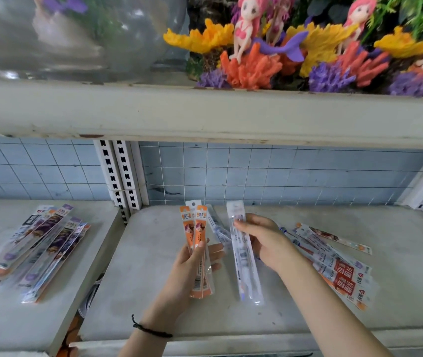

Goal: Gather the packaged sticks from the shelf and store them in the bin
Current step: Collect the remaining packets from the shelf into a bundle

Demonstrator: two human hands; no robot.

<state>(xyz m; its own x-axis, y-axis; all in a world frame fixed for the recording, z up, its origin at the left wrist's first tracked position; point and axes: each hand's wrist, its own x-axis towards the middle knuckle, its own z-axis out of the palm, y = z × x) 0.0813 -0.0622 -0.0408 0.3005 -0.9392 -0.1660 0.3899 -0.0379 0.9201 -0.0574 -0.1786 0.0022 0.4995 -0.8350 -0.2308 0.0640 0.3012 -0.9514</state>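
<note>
My left hand (192,264) grips a bunch of orange packaged sticks (197,228), held upright above the middle of the grey shelf (148,266). My right hand (264,240) holds one clear and white packaged stick (246,269) by its upper part, just to the right of the bunch. More packaged sticks (334,264) lie fanned out on the shelf under and beyond my right forearm. Another pile of packaged sticks (38,248) lies on the neighbouring shelf section at the left. No bin is in view.
A white slotted upright (120,173) divides the two shelf sections, with blue tiled wall behind. The upper shelf (205,114) overhangs, carrying coral ornaments with mermaid figures (256,47) and a glass bowl (63,34).
</note>
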